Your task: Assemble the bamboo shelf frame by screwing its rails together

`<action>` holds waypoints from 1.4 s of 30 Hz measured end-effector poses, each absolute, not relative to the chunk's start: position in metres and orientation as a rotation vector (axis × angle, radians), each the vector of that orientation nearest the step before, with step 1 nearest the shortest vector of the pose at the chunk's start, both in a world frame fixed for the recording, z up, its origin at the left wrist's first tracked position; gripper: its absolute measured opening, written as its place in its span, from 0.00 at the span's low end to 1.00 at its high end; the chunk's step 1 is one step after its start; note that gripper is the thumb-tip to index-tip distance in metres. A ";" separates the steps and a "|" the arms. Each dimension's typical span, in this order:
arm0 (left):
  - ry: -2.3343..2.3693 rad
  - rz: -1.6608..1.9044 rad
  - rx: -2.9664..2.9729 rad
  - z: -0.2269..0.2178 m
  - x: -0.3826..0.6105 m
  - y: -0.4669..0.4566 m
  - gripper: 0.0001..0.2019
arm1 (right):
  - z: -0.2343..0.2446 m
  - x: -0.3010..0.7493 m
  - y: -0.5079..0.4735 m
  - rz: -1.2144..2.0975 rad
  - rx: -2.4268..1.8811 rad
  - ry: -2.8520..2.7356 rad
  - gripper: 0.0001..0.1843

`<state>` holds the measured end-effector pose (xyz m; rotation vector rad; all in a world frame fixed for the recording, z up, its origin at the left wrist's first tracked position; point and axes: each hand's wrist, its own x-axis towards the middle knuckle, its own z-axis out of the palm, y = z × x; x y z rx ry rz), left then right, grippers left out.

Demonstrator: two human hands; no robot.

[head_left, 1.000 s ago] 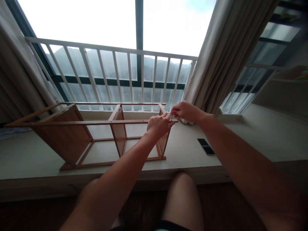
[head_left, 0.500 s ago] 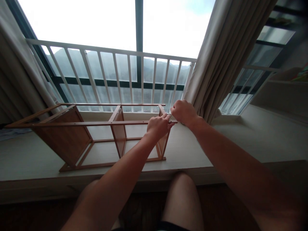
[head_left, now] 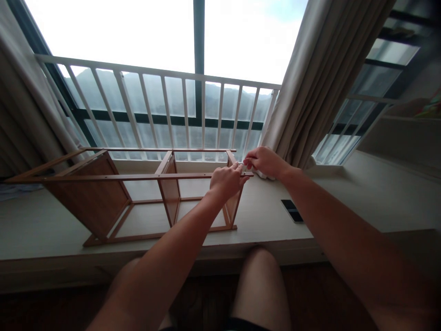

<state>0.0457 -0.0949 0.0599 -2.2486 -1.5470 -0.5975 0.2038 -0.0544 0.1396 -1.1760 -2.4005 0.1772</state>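
A wooden shelf frame (head_left: 113, 193) lies on its side on the pale window ledge (head_left: 262, 216). My left hand (head_left: 227, 180) grips the frame's near top rail at its right end, fingers curled around it. My right hand (head_left: 265, 161) sits just beyond that corner, its fingers pinched on a small thing at the rail's end that I cannot make out. A little white thing shows under the right hand on the ledge.
A dark phone (head_left: 292, 210) lies on the ledge right of the frame. A white railing (head_left: 165, 105) and window stand behind. A beige curtain (head_left: 320, 78) hangs at the right, with white shelves (head_left: 406, 133) further right. My knees are below the ledge.
My right hand turned at the frame's corner, first rolling over so the knuckles faced up, then back with the fingers pinched. The left hand and the frame stayed still.
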 end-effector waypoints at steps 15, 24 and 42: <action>-1.558 -0.576 -2.248 0.062 0.046 -0.097 0.32 | 0.139 0.205 -0.056 0.215 -1.097 -2.452 0.13; -1.566 -0.570 -2.238 0.063 0.046 -0.099 0.30 | 0.143 0.202 -0.061 0.087 -1.035 -2.542 0.15; -1.556 -0.612 -2.247 0.061 0.045 -0.096 0.30 | 0.130 0.176 -0.063 -0.369 -1.713 -2.068 0.16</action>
